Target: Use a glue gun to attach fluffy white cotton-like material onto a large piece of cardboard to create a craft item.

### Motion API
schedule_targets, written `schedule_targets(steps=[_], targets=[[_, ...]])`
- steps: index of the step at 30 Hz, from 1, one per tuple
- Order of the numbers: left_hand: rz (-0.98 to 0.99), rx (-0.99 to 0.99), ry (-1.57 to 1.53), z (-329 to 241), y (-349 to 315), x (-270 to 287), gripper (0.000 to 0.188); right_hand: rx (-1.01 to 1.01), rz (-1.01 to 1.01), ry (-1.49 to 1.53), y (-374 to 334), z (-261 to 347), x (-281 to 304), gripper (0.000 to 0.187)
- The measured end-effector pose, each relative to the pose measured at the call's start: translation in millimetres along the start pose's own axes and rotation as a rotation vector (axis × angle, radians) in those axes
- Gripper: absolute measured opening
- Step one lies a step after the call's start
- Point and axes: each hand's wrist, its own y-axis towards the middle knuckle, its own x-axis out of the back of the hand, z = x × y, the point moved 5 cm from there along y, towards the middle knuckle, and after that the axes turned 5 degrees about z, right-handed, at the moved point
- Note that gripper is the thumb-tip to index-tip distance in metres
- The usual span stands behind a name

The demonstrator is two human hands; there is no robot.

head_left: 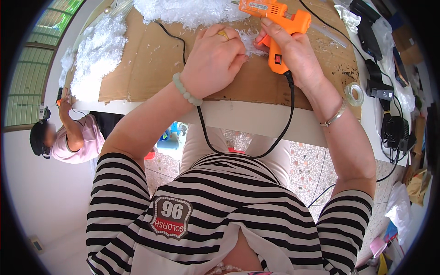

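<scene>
My right hand (293,50) grips an orange hot glue gun (275,18) by its handle, nozzle pointing left over a brown cardboard sheet (151,64). My left hand (213,57), with a ring and a pale bead bracelet, has its fingers curled down on a small tuft of white feathers (251,40) lying on the cardboard, right beside the gun's handle. The gun's black cord (288,114) hangs off the table edge and loops under it.
Heaps of white feathers (98,50) cover the cardboard's left and far side. A tape roll (354,94) and black chargers with cables (380,87) lie on the white table at right. Another person in pink (75,137) sits at the left.
</scene>
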Motion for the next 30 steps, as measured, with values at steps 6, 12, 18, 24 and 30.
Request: schedule_targets(steps=[6,12,18,24,30], targets=[[0.107,0.214,-0.193,19.9,-1.6,-8.2,0.009,-0.011,0.022,-0.011,-0.5,-1.5,2.6,0.03],[0.024,0.094,-0.054,9.8,3.1,1.9,0.009,-0.032,0.019,0.005,1.7,-3.3,7.0,0.026],[0.071,-0.113,0.059,1.4,0.0,1.6,0.014,-0.049,0.006,0.113,3.0,-4.8,10.2,0.027],[0.208,0.273,-0.642,36.5,-5.5,-6.9,0.017,-0.052,-0.006,0.129,1.6,-3.9,11.3,0.027],[-0.074,0.608,-0.914,57.5,-13.7,22.7,0.013,-0.061,-0.007,0.087,0.5,-3.7,11.0,0.029]])
